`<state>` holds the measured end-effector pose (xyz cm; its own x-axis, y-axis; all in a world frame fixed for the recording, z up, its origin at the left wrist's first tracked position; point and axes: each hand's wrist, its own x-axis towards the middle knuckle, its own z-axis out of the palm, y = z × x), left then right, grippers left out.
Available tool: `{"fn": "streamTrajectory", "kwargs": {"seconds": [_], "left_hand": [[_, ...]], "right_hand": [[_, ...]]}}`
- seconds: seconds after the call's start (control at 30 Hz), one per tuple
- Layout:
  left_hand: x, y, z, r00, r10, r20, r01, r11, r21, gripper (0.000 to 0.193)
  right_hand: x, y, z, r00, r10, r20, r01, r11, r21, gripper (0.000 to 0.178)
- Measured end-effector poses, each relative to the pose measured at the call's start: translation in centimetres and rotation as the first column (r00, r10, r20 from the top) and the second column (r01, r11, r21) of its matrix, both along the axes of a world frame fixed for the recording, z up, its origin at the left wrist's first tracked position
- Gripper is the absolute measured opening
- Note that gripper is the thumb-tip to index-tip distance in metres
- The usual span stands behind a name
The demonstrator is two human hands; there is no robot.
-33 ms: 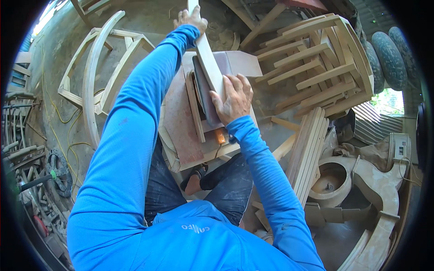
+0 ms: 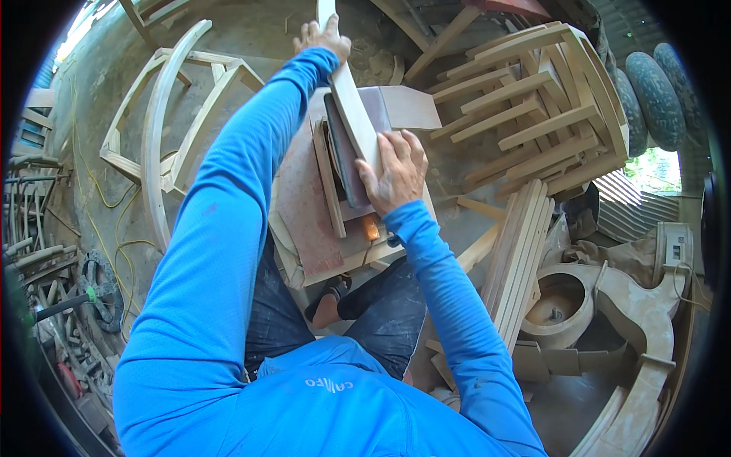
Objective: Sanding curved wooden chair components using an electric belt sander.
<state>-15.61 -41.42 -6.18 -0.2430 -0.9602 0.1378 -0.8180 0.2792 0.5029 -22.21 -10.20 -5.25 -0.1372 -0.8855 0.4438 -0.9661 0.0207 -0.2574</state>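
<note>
Both my hands are on a pale, slightly curved wooden bar [image 2: 352,107] that slants across a workbench [image 2: 308,221]. My left hand [image 2: 323,42] is closed round its far part, with the fingers over the left side. Close to the near end, my right hand [image 2: 400,169] grips the bar, thumb on the left and fingers over the top and right. Beneath the bar is a flat grey-brown belt-like surface [image 2: 373,107], with a narrow wooden strip [image 2: 329,183] along its left. Whether the bar touches that surface I cannot tell. An orange switch box [image 2: 370,227] is near the right wrist.
A curved wooden frame [image 2: 156,137] stands on the floor to the left, near a yellow cord [image 2: 126,247]. Stacked slatted frames [image 2: 548,114] are at the right. Below them are leaning planks [image 2: 518,259] and a round-housed blower [image 2: 556,305]. Metal clutter [image 2: 68,327] lies far left.
Both hands and the bar have shifted very slightly toward me. The grip looks the same.
</note>
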Motion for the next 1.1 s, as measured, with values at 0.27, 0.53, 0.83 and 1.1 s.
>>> {"fn": "streamTrajectory", "kwargs": {"seconds": [0.27,0.53,0.83,1.1], "left_hand": [[1.3,16.7,1.2,0.974,-0.029,0.226,0.053,0.994,-0.100,0.075],[3.2,35.9,1.5,0.954,-0.167,0.249,0.181,0.983,-0.037,0.081],[2.5,30.8,0.3,0.964,-0.207,0.167,0.217,0.975,-0.044,0.080],[1.1,14.9,1.0,0.982,-0.144,0.119,0.152,0.987,-0.062,0.077]], "right_hand": [[0.6,16.0,0.7,0.999,-0.021,0.036,0.017,0.994,0.111,0.067],[2.2,34.0,1.9,0.996,-0.040,0.080,0.022,0.977,0.213,0.062],[2.5,29.2,1.7,0.999,-0.040,0.032,0.031,0.972,0.235,0.062],[2.4,13.6,2.2,0.996,-0.045,-0.082,0.053,0.993,0.102,0.056]]}}
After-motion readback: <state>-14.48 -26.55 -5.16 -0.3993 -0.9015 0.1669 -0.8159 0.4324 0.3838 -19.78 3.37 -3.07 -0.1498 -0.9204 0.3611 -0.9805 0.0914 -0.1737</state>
